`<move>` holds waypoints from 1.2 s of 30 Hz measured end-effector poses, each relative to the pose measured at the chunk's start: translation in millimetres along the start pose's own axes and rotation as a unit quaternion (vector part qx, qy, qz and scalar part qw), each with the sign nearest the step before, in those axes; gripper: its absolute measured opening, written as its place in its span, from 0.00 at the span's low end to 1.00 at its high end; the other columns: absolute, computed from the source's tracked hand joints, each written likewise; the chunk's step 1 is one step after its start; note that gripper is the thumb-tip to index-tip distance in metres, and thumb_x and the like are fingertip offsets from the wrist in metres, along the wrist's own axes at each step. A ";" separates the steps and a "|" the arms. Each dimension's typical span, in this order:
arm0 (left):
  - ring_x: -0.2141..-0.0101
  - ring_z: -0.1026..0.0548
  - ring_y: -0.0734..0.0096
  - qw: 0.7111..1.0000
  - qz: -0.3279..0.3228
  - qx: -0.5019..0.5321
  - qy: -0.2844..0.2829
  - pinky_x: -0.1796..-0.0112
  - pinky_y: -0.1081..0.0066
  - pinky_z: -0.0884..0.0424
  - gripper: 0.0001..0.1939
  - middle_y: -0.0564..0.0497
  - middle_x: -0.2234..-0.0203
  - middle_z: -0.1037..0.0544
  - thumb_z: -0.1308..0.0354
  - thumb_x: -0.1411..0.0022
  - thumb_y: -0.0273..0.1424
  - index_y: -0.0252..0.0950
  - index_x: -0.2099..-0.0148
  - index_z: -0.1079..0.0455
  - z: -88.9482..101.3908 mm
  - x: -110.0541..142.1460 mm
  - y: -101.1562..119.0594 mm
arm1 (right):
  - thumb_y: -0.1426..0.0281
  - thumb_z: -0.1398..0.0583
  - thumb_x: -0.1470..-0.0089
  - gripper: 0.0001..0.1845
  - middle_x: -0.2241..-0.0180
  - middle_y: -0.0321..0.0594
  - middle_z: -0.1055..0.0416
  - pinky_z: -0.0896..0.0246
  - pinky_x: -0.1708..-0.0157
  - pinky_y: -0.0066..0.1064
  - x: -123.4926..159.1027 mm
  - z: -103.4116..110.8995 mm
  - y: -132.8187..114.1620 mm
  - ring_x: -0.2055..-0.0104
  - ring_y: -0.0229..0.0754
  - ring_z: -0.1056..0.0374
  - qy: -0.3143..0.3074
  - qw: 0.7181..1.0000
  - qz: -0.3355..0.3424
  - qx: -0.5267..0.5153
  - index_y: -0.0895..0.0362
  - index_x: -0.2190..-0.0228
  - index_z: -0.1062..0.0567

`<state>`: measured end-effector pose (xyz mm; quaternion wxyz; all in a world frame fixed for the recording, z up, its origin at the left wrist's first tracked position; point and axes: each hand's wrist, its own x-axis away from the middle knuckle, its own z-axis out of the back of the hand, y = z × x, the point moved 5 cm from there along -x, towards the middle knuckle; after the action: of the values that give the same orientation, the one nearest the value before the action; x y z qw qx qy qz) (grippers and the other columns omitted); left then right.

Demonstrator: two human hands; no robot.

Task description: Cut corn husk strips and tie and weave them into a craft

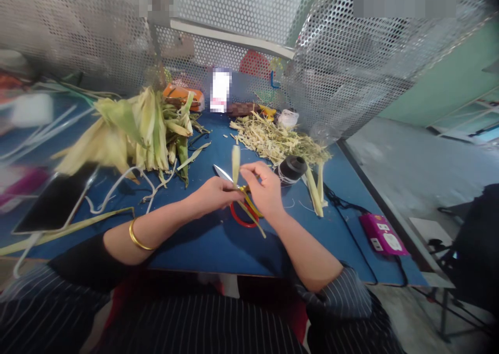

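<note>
Over the middle of the blue table, my left hand (219, 192) is closed on a narrow strip of pale green corn husk (236, 162). The strip's wider end stands up above the fingers, and a thin tail slants down to the right. My right hand (265, 185) pinches close beside it, thumb and forefinger together; what lies between those fingertips is too small to make out. Beneath both hands lie scissors (245, 220) with red and yellow handles, blades pointing up-left. A black cone of thread (292, 169) stands just right of my right hand.
A bundle of corn husks (146, 130) lies at the left, and a heap of shredded husk (273, 138) at the back right. A dark phone (58, 198) with a white cable is at the left. A magenta power box (384, 234) sits near the right edge. Perforated metal panels (234, 11) close off the back.
</note>
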<state>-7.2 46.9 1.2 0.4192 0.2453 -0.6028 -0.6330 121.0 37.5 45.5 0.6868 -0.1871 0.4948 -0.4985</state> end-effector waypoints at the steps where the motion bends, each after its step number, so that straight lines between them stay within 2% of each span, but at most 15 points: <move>1: 0.83 0.40 0.80 0.998 0.013 0.050 0.020 0.81 0.76 0.46 0.12 0.55 0.86 0.34 0.39 0.47 0.37 0.32 0.74 0.25 3.6 -1.1 -0.8 | 0.66 0.44 0.44 0.08 0.68 0.39 0.30 0.38 0.59 0.34 -1.4 7.5 -2.8 0.64 0.40 0.34 0.026 0.999 0.021 0.016 0.55 0.68 0.26; 3: 0.80 0.34 0.78 0.985 0.025 0.162 0.052 0.79 0.76 0.40 0.12 0.51 0.81 0.28 0.38 0.47 0.36 0.31 0.69 0.24 11.8 -3.4 0.3 | 0.65 0.44 0.43 0.09 0.65 0.42 0.30 0.38 0.56 0.37 -0.5 22.7 -9.8 0.60 0.42 0.33 0.090 0.993 0.056 0.057 0.54 0.64 0.26; 4: 0.77 0.30 0.76 0.975 0.022 0.214 0.061 0.75 0.76 0.35 0.11 0.49 0.76 0.24 0.37 0.47 0.35 0.31 0.65 0.23 16.0 -4.6 2.2 | 0.65 0.44 0.43 0.09 0.65 0.42 0.30 0.38 0.56 0.38 1.6 28.1 -13.5 0.60 0.43 0.33 0.116 0.988 0.069 0.078 0.54 0.65 0.26; 6: 0.71 0.26 0.73 0.958 -0.003 0.274 0.081 0.67 0.73 0.31 0.10 0.45 0.72 0.21 0.35 0.49 0.30 0.30 0.65 0.23 24.9 -6.4 7.5 | 0.65 0.44 0.43 0.09 0.67 0.43 0.29 0.38 0.57 0.38 6.9 30.3 -19.1 0.61 0.44 0.33 0.134 0.981 0.083 0.108 0.54 0.70 0.26; 7: 0.69 0.25 0.72 0.953 -0.020 0.289 0.089 0.63 0.72 0.30 0.09 0.45 0.70 0.20 0.35 0.49 0.29 0.30 0.65 0.23 28.7 -6.9 10.1 | 0.65 0.44 0.43 0.09 0.69 0.42 0.29 0.38 0.57 0.37 9.1 26.3 -19.9 0.63 0.43 0.33 0.117 0.983 0.081 0.113 0.54 0.72 0.26; 9: 0.67 0.24 0.72 0.949 -0.048 0.298 0.091 0.59 0.71 0.30 0.08 0.44 0.69 0.20 0.35 0.49 0.28 0.30 0.65 0.23 32.3 -7.3 13.6 | 0.64 0.43 0.44 0.11 0.70 0.41 0.29 0.38 0.59 0.35 11.6 9.6 -15.2 0.65 0.42 0.33 0.036 0.994 0.048 0.092 0.54 0.74 0.26; 12: 0.65 0.24 0.71 0.954 -0.056 0.289 0.059 0.57 0.71 0.31 0.07 0.44 0.68 0.19 0.36 0.48 0.27 0.30 0.66 0.22 27.1 -7.4 13.3 | 0.61 0.41 0.46 0.11 0.71 0.39 0.27 0.38 0.65 0.32 15.1 -20.4 2.5 0.68 0.40 0.32 -0.093 0.994 -0.062 -0.003 0.54 0.72 0.24; 14: 0.64 0.24 0.71 0.955 -0.050 0.288 0.048 0.58 0.71 0.31 0.07 0.44 0.67 0.19 0.35 0.49 0.27 0.30 0.65 0.22 22.6 -7.4 11.1 | 0.60 0.41 0.47 0.13 0.73 0.38 0.26 0.37 0.66 0.32 17.0 -32.0 13.0 0.70 0.41 0.32 -0.122 0.982 -0.127 -0.071 0.55 0.72 0.23; 16: 0.64 0.24 0.70 0.952 -0.045 0.297 0.059 0.61 0.71 0.31 0.09 0.43 0.66 0.19 0.34 0.50 0.27 0.29 0.65 0.22 20.9 -7.3 9.3 | 0.60 0.42 0.46 0.13 0.74 0.38 0.26 0.37 0.65 0.33 17.5 -35.3 18.1 0.69 0.41 0.31 -0.120 0.974 -0.155 -0.112 0.56 0.73 0.23; 21: 0.68 0.25 0.69 0.936 -0.044 0.329 0.119 0.66 0.70 0.31 0.15 0.46 0.71 0.20 0.31 0.56 0.26 0.29 0.62 0.24 24.0 -6.3 9.6 | 0.64 0.41 0.47 0.12 0.66 0.38 0.26 0.40 0.53 0.34 15.4 -30.3 10.2 0.56 0.44 0.32 -0.121 0.977 -0.110 -0.135 0.54 0.77 0.23; 25: 0.71 0.25 0.72 0.933 -0.023 0.332 0.137 0.68 0.71 0.31 0.15 0.48 0.73 0.21 0.31 0.56 0.24 0.28 0.62 0.25 25.7 -5.3 9.6 | 0.65 0.42 0.46 0.12 0.66 0.38 0.28 0.40 0.56 0.33 15.7 -30.4 5.4 0.59 0.42 0.33 -0.148 0.975 -0.099 -0.136 0.55 0.77 0.23; 31: 0.73 0.25 0.73 0.935 -0.023 0.329 0.130 0.68 0.71 0.30 0.12 0.47 0.75 0.21 0.33 0.53 0.25 0.27 0.63 0.26 28.9 -5.9 8.4 | 0.66 0.43 0.45 0.12 0.67 0.37 0.29 0.41 0.56 0.31 16.5 -31.6 -3.2 0.59 0.41 0.34 -0.182 0.976 -0.053 -0.107 0.55 0.77 0.24; 34: 0.73 0.25 0.74 0.937 -0.027 0.323 0.129 0.66 0.71 0.29 0.12 0.48 0.75 0.21 0.34 0.51 0.26 0.28 0.62 0.25 32.0 -5.9 9.3 | 0.64 0.46 0.42 0.14 0.69 0.39 0.30 0.41 0.61 0.31 17.7 -24.5 -9.1 0.64 0.40 0.34 -0.167 0.986 -0.003 -0.014 0.55 0.74 0.26; 36: 0.73 0.25 0.75 0.940 -0.025 0.316 0.123 0.65 0.72 0.29 0.13 0.48 0.75 0.21 0.34 0.49 0.27 0.28 0.60 0.25 33.6 -5.4 10.9 | 0.64 0.46 0.41 0.13 0.70 0.40 0.30 0.42 0.62 0.32 16.9 -13.5 -14.6 0.66 0.41 0.34 -0.107 0.989 0.061 0.085 0.55 0.72 0.26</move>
<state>-29.3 71.0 15.8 0.3754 0.4562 -0.7091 -0.3848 102.2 19.7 42.2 0.7784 -0.1497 0.3842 -0.4733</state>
